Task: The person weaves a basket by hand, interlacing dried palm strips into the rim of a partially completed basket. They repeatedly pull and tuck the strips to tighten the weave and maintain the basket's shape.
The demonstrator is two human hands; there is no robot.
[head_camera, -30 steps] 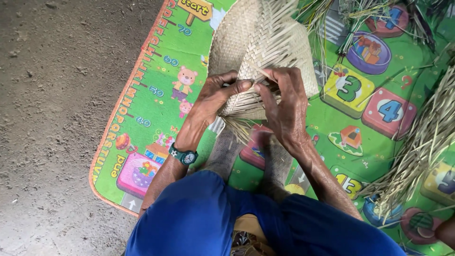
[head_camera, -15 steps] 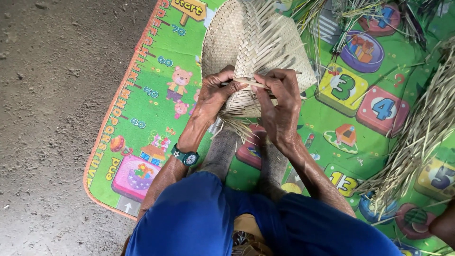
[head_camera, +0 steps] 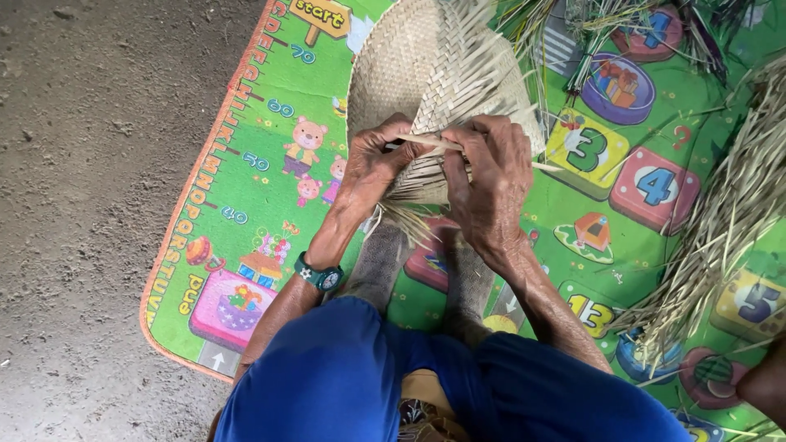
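Pale woven palm mat (head_camera: 426, 74) over the play mat (head_camera: 246, 205) — light, pliant, probably brittle at loose ends. Left hand (head_camera: 372, 168) and right hand (head_camera: 491, 184) pinched shut on one strip (head_camera: 434, 143) at the unfinished edge — best held there.

Our left hand (head_camera: 372, 168) and right hand (head_camera: 491, 184) sit close together ahead of our knees, fingers (head_camera: 458, 135) curled and pinching, wrists bent inward.
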